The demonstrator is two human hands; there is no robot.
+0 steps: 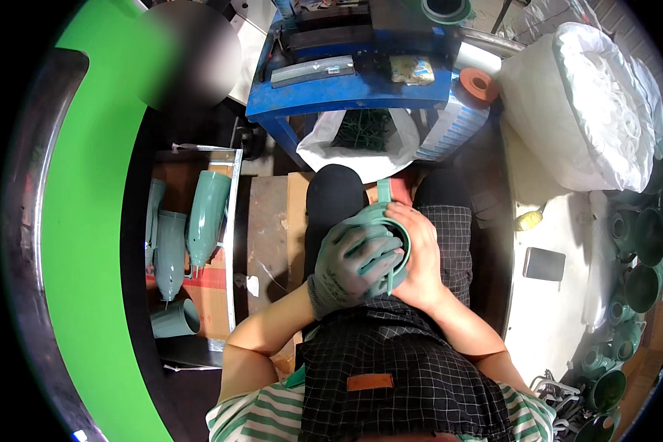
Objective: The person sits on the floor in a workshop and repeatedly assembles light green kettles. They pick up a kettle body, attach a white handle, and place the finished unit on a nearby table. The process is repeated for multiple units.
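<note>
Over my lap, both hands hold a glossy green plastic part with a round rim and a narrow tab pointing away from me. My left hand, in a grey glove, lies closed against its left side, fingers curled over the round opening. Bare, my right hand wraps the right side with its fingers along the rim. Much of the part and whatever is inside the opening are hidden by my hands.
To the left, a box holds several green tapered housings. Ahead stands a blue table above a white sack of dark green pieces. At right, a white bench carries a dark flat rectangle, several green cup-shaped parts and a large white sack.
</note>
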